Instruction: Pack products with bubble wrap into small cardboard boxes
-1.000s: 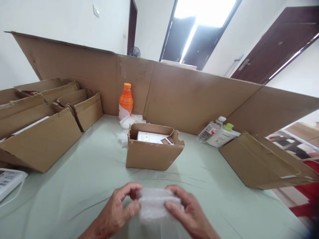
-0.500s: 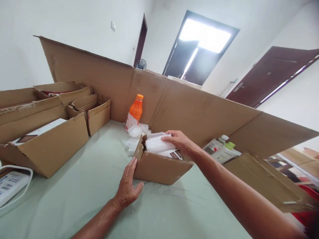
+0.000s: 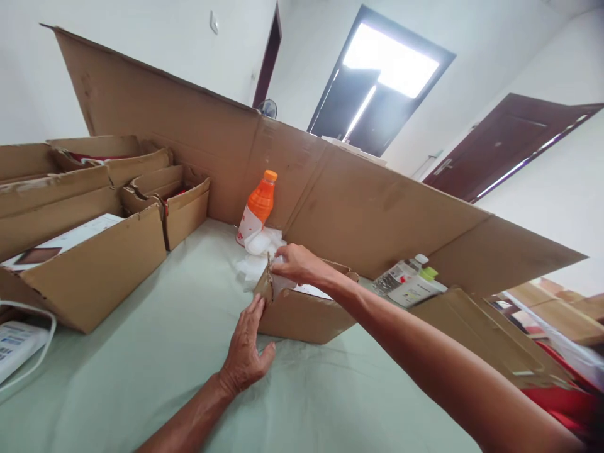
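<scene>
A small open cardboard box [image 3: 306,318] stands on the pale green cloth in front of me. My left hand [image 3: 245,352] is open, its fingertips against the box's left end and its thumb spread apart. Over the left part of the box, my right hand [image 3: 297,264] is closed on a thin white translucent sheet [image 3: 282,283], which hangs down inside that end. A white printed item [image 3: 312,291] shows in the box, partly covered by my right forearm. More white translucent sheets [image 3: 252,267] lie on the cloth just behind the box's left end.
An orange-capped bottle [image 3: 257,207] stands behind the sheets. Larger open cardboard boxes [image 3: 104,277] fill the left side. A tall cardboard panel [image 3: 377,207] runs along the back. Clear and green-capped bottles [image 3: 418,286] lean at the right. A white device with a cable [image 3: 21,346] sits lower left.
My right hand has moved left with the white sheet, from the middle of the box to its left end. The sheet now hangs lower. My left hand stays at the box.
</scene>
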The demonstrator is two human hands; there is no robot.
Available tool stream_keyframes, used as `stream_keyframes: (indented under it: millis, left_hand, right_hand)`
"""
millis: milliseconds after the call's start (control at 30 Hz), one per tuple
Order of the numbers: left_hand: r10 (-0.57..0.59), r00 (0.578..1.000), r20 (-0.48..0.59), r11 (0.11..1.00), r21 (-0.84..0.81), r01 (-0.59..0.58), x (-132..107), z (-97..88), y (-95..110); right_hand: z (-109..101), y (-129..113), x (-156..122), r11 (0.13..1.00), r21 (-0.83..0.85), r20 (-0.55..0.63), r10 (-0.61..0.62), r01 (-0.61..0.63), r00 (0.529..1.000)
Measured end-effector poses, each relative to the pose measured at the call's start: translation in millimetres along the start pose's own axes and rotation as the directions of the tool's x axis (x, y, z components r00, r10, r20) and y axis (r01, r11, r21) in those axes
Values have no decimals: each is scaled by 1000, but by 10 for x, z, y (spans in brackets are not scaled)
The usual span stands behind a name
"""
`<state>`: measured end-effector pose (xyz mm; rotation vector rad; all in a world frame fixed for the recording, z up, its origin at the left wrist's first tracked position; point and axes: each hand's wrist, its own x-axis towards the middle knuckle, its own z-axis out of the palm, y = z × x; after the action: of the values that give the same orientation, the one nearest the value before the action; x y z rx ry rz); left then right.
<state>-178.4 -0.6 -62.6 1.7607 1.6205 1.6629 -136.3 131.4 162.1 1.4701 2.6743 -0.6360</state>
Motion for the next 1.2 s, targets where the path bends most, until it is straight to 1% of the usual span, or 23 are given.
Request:
stream_keyframes:
  millis: [67, 133, 267, 333, 433, 500, 567, 633, 700, 733, 867, 933, 1000, 1067, 1100, 1133, 1167, 1200]
  left_hand:
    - [7, 1000, -9, 1000, 7, -7, 0, -11, 2]
    - [7, 1000, -15, 1000, 12, -6, -3, -15, 4]
    - [-13, 1000, -22, 1000, 9, 13, -18, -3, 4]
    - [-7, 1000, -28, 1000, 11, 7, -28, 6, 0]
    - [7, 1000, -29, 1000, 23, -6, -36, 14, -7]
    - [8, 1000, -30, 1000, 29, -7, -36, 16, -8]
    - [5, 999, -34, 1000, 29, -4, -33, 19, -8]
    - [4, 999, -44, 999, 32, -3, -30, 28, -10]
    - [4, 999, -54, 999, 41, -1, -28, 44, -18]
    - [3, 998, -60, 999, 48, 0, -29, 53, -25]
    - [2, 996, -85, 997, 72, 4, -30, 91, -58]
    - [8, 996, -89, 997, 77, -2, -31, 100, -67]
    - [15, 996, -90, 997, 77, -8, -35, 98, -67]
    - [8, 996, -91, 998, 68, -2, -45, 89, -64]
    - [2, 995, -95, 998, 61, 4, -52, 84, -63]
    - [-4, 995, -101, 998, 54, 10, -60, 79, -64]
    - [-10, 994, -107, 999, 47, 16, -69, 75, -68]
    - [-15, 994, -111, 999, 40, 20, -79, 73, -73]
  right_hand:
    - [6, 44, -6, 999, 51, 47, -8, 6, 999]
    - [-4, 138, -38, 996, 89, 56, -24, 19, 998]
    - [2, 283, -89, 995, 68, 64, -83, 79, 994]
    - [33, 271, -86, 993, 15, 51, -117, 116, 992]
    - [73, 171, -69, 980, -104, 21, -169, 170, 985]
    - [64, 111, -65, 966, -178, 14, -190, 189, 982]
    - [23, 90, -65, 956, -210, 41, -202, 206, 979]
    - [-18, 105, -62, 952, -203, 94, -215, 230, 972]
    - [-21, 132, -46, 949, -194, 129, -227, 249, 965]
    - [-3, 142, -32, 946, -202, 126, -230, 252, 965]
    - [134, 146, 63, 935, -275, 66, -212, 222, 975]
    - [160, 144, 101, 937, -279, 45, -204, 209, 978]
    - [119, 155, 82, 944, -251, 34, -213, 215, 976]
    - [27, 200, -43, 960, -191, -10, -212, 206, 977]
    - [-23, 246, -155, 972, -144, -76, -198, 186, 977]
    - [-65, 312, -303, 983, -87, -170, -176, 163, 970]
    - [-89, 402, -482, 989, -28, -287, -150, 148, 946]
    - [-89, 517, -687, 989, 25, -411, -120, 143, 904]
